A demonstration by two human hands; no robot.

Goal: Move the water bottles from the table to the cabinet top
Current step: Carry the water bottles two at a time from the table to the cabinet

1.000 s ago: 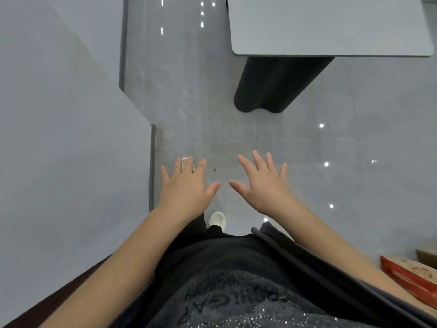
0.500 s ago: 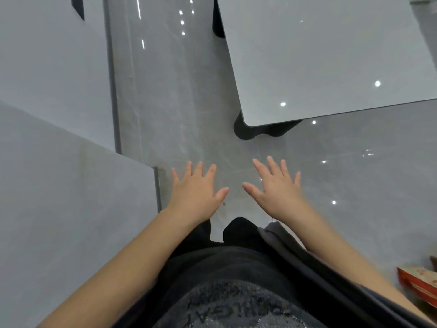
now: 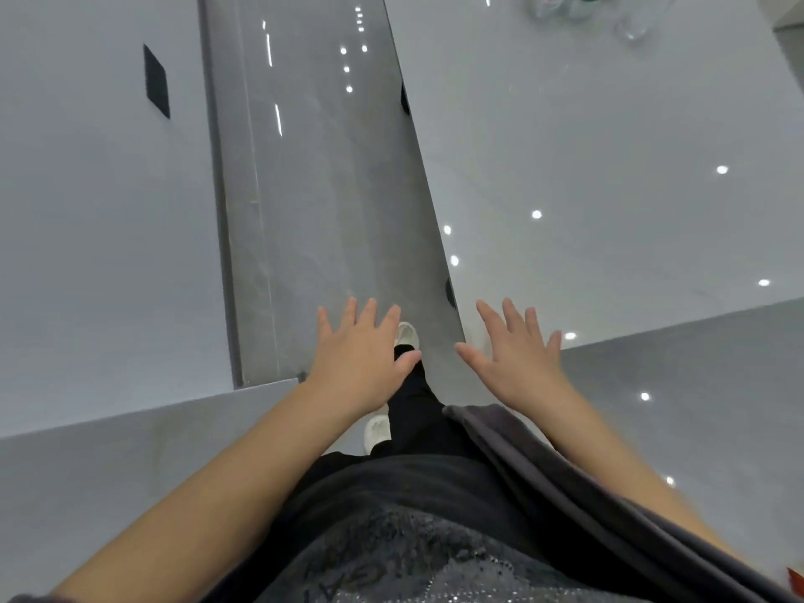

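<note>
Clear water bottles (image 3: 561, 4) stand at the far end of the pale glossy table (image 3: 609, 167), cut off by the top edge; one has a red cap, one a green cap. A further clear bottle (image 3: 635, 23) stands just right of them. My left hand (image 3: 361, 354) is held flat with fingers spread over the floor, holding nothing. My right hand (image 3: 517, 354) is spread the same way above the table's near corner, also holding nothing. Both hands are far from the bottles.
A pale grey cabinet or wall surface (image 3: 100, 211) fills the left side, with a dark rectangular patch (image 3: 156, 80) on it. A strip of glossy grey floor (image 3: 322, 189) runs between it and the table. My white shoes (image 3: 407, 332) show below my hands.
The view has swung up and forward: the table now fills the right side and the bottles have come into sight. Both hands stay spread and have drifted apart.
</note>
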